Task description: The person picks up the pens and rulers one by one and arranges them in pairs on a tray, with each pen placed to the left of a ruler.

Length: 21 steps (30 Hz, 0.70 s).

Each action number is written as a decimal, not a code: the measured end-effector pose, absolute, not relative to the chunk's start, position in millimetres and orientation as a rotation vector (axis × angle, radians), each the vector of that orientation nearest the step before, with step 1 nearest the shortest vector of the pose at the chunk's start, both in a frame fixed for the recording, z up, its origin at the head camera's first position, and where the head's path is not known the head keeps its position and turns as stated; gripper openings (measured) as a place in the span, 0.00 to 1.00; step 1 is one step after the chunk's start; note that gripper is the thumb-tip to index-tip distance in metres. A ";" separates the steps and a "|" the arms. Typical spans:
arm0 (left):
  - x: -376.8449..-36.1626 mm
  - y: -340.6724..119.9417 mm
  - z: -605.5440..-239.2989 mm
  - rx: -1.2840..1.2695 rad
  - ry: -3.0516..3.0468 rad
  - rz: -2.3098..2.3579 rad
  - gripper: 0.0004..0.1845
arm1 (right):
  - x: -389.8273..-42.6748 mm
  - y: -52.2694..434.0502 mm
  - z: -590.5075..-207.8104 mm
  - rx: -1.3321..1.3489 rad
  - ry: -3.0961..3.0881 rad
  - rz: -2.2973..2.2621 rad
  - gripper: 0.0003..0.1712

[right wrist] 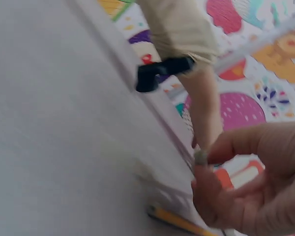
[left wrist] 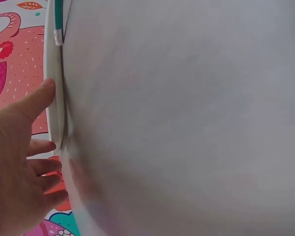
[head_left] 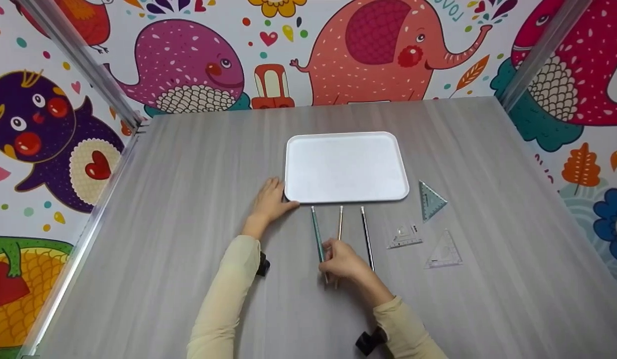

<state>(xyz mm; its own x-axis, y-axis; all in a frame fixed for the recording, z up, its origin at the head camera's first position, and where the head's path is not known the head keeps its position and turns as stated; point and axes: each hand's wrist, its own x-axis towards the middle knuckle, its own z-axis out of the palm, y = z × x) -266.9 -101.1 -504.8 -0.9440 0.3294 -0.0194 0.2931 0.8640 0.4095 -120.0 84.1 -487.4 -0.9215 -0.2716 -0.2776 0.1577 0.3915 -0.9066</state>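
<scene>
Hands at work on the counter point(head_left: 189, 199): the left hand point(head_left: 271, 202) rests spread against the white tray point(head_left: 346, 167) corner, while the right hand point(head_left: 341, 260) pinches the green pencil point(head_left: 316, 230), seemingly mid-pickup; lifting it cleanly past the neighbouring yellow pencil point(head_left: 340, 223) looks next.

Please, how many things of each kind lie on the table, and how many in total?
Pencils: 3 (green, tan, dark)
Set squares: 3 (green, clear, clear)
White tray: 1
Total: 7
</scene>
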 end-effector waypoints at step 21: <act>-269.4 -102.8 -507.3 0.534 2.938 0.681 0.38 | -162.1 113.7 -475.9 -0.027 1.803 -1.829 0.25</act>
